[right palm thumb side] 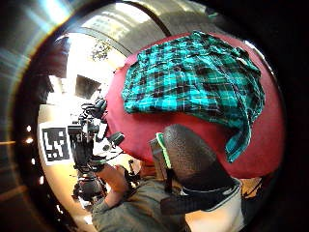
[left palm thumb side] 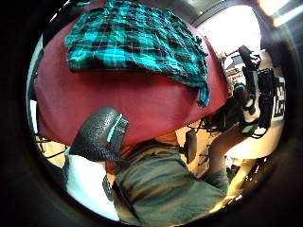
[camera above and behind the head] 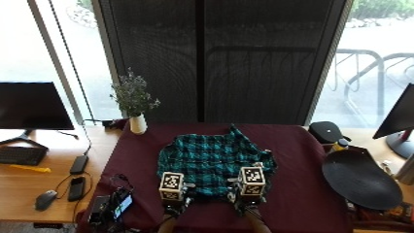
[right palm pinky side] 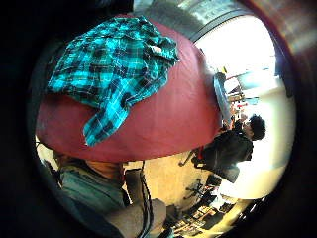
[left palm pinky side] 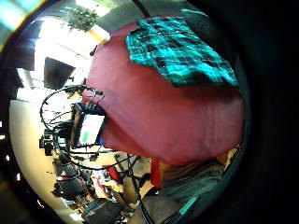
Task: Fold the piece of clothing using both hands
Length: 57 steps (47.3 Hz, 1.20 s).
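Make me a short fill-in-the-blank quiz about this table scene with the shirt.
1. The plaid shirt lies on a ____ tablecloth.
2. The white vase with a plant stands at the cloth's far ____ corner.
3. The left hand and right hand are at the shirt's ____ edge.

Missing words: maroon; left; near

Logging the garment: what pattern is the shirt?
Teal-and-black plaid shirt, clearest in the outside view.

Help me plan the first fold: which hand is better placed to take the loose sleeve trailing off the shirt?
Probably the right hand. The trailing sleeve hangs off the plaid shirt toward the near edge on the right side, close to that palm; the left hand hovers over the opposite corner.
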{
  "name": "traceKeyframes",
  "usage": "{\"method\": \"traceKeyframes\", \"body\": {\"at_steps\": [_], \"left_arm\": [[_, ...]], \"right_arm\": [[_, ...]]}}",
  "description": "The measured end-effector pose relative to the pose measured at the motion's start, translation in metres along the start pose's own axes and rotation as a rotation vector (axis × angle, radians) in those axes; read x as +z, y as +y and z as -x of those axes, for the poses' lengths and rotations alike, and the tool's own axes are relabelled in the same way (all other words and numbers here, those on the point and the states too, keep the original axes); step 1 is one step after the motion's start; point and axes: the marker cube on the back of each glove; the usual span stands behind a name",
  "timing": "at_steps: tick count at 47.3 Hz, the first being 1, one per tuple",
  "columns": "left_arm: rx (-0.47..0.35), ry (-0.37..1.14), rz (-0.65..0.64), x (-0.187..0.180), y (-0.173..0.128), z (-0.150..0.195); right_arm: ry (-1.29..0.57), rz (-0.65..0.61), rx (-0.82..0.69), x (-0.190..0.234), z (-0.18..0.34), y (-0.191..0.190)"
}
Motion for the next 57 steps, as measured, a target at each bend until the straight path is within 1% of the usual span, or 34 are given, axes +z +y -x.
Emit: {"method": "traceKeyframes", "body": {"at_steps": [2,4,8,12,16,20,23,26,29,31,33,35,37,39,41,45,49,53,57], "left_arm": [[-0.001,0.039,0.1,0.006,0.012,-0.003],[-0.003,0.061,0.155,0.008,0.017,-0.004],[-0.007,0.097,0.174,0.013,0.012,-0.006],[-0.008,0.118,0.212,0.027,0.006,-0.005],[-0.016,0.156,0.271,0.034,0.002,-0.008],[-0.011,0.207,0.337,0.053,-0.002,-0.012],[-0.008,0.208,0.388,0.061,-0.003,-0.017],[0.01,0.191,0.408,0.075,-0.008,-0.022],[0.024,0.152,0.428,0.088,-0.012,-0.025],[0.033,0.126,0.443,0.088,-0.011,-0.026],[0.044,0.1,0.458,0.079,-0.007,-0.027],[0.055,0.085,0.467,0.066,-0.003,-0.029],[0.069,0.095,0.478,0.061,-0.001,-0.031],[0.078,0.12,0.502,0.063,-0.001,-0.031],[0.077,0.141,0.524,0.067,0.0,-0.03],[0.048,0.119,0.524,0.072,-0.002,-0.024],[0.049,0.112,0.503,0.076,-0.004,-0.021],[0.054,0.129,0.532,0.077,0.0,-0.023],[0.057,0.135,0.51,0.077,0.0,-0.025]], "right_arm": [[-0.016,0.023,0.003,0.002,-0.008,0.0],[-0.035,0.043,0.011,0.004,-0.016,0.001],[-0.063,0.069,0.034,0.014,-0.035,-0.003],[-0.096,0.103,0.054,0.029,-0.053,-0.007],[-0.149,0.155,0.069,0.041,-0.065,-0.008],[-0.184,0.211,0.081,0.057,-0.075,-0.011],[-0.182,0.257,0.08,0.072,-0.081,-0.014],[-0.169,0.31,0.065,0.086,-0.084,-0.017],[-0.159,0.369,0.039,0.095,-0.084,-0.017],[-0.187,0.417,-0.011,0.092,-0.08,-0.012],[-0.27,0.48,-0.133,0.081,-0.072,-0.002],[-0.335,0.513,-0.243,0.07,-0.066,0.007],[-0.29,0.489,-0.237,0.065,-0.065,0.009],[-0.194,0.453,-0.172,0.066,-0.067,0.007],[-0.139,0.447,-0.138,0.069,-0.069,0.005],[-0.122,0.417,-0.169,0.077,-0.071,-0.004],[-0.151,0.416,-0.171,0.082,-0.072,-0.01],[-0.165,0.397,-0.124,0.083,-0.075,-0.013],[-0.077,0.266,-0.057,0.085,-0.081,-0.023]]}}
